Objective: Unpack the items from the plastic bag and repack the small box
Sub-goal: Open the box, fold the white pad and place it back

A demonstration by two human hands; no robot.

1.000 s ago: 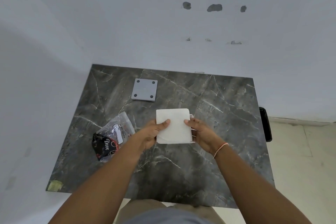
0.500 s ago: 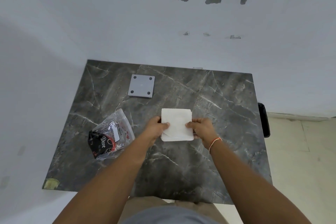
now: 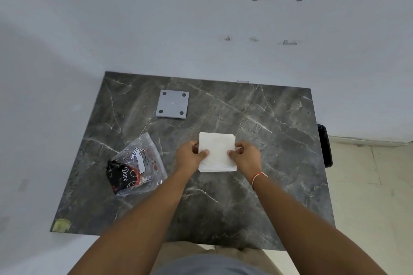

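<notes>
Gripping the white tissue stack (image 3: 217, 152) at mid-surface (image 3: 257, 196) between left hand (image 3: 190, 156) and right hand (image 3: 245, 157), both closed on its side edges, plastic bag (image 3: 136, 166) lying nearer the left.

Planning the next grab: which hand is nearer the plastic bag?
Left. The left hand grips the left edge of the white box, just right of the plastic bag. The right hand is on the box's far side, farther away.
</notes>
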